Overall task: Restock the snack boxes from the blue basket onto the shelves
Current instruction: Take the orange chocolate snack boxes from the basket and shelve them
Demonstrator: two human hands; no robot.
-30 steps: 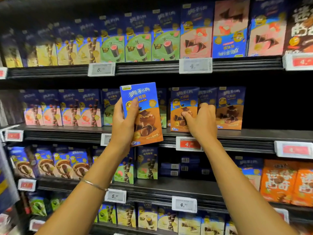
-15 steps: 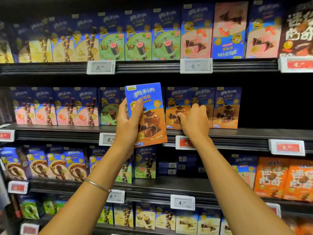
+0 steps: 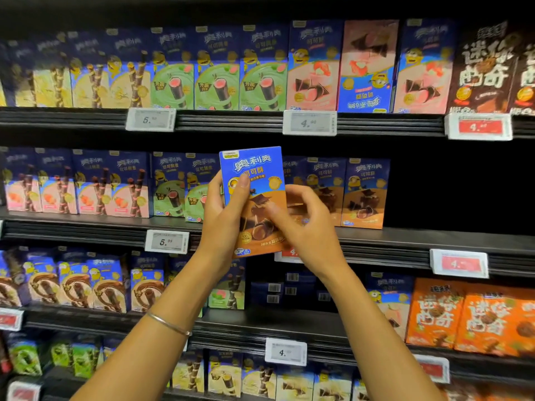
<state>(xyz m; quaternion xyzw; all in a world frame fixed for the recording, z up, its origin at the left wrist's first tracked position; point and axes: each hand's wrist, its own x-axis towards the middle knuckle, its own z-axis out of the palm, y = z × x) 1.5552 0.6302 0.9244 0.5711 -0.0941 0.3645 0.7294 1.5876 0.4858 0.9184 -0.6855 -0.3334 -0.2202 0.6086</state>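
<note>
Silver-bangled left hand [image 3: 223, 224]: grip clamped on the left edge of the snack box [image 3: 254, 180], thumb across the front. The box is blue and brown, upright, held in front of the middle shelf [image 3: 405, 241], not on it yet. Right hand [image 3: 307, 224]: grip looks pinched on the box's right edge, thumb in front, fingers curled behind. Step in hand: shelving 1 box. Matching brown boxes [image 3: 364, 195] stand just right, with a dark gap beyond toward the shelf's right end. Next move, my guess: carry right, keep it upright and facing out, slide in beside that row. Basket not in view.
</note>
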